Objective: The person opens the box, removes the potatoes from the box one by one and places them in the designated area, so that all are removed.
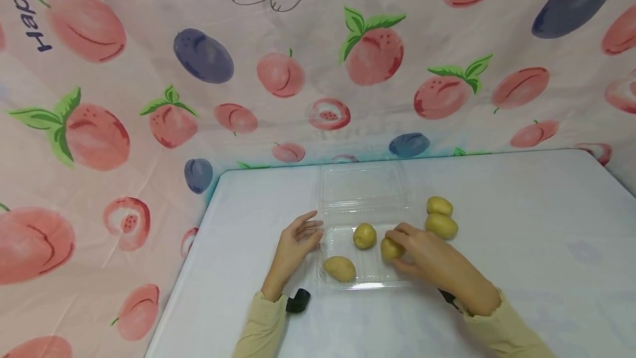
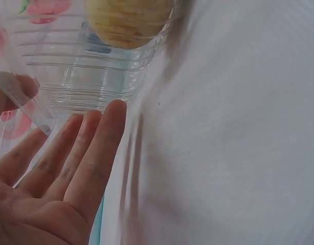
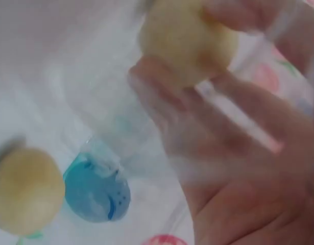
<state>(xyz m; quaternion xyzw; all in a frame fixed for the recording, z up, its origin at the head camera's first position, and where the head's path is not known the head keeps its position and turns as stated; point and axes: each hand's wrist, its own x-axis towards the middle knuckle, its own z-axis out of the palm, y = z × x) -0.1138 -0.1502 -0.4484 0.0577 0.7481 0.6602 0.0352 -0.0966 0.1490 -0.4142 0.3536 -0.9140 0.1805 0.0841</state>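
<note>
A clear plastic clamshell box [image 1: 367, 283] lies unfolded on the table, its lid [image 1: 365, 187] laid back at the far side. Inside the base are a round potato [image 1: 365, 236] near the middle and an oval potato [image 1: 340, 269] at the near left. My right hand [image 1: 422, 253] grips another potato [image 1: 391, 248] between thumb and fingers, over the right part of the base; the right wrist view shows this held potato [image 3: 187, 41] too, blurred. My left hand [image 1: 296, 245] is at the box's left edge, its fingers [image 2: 98, 153] extended against the clear side.
Two more potatoes, a smaller one [image 1: 439, 206] behind a larger one [image 1: 441, 226], lie on the white table [image 1: 521, 247] right of the box. A fruit-printed cloth [image 1: 298, 32] hangs behind the table and along its left side.
</note>
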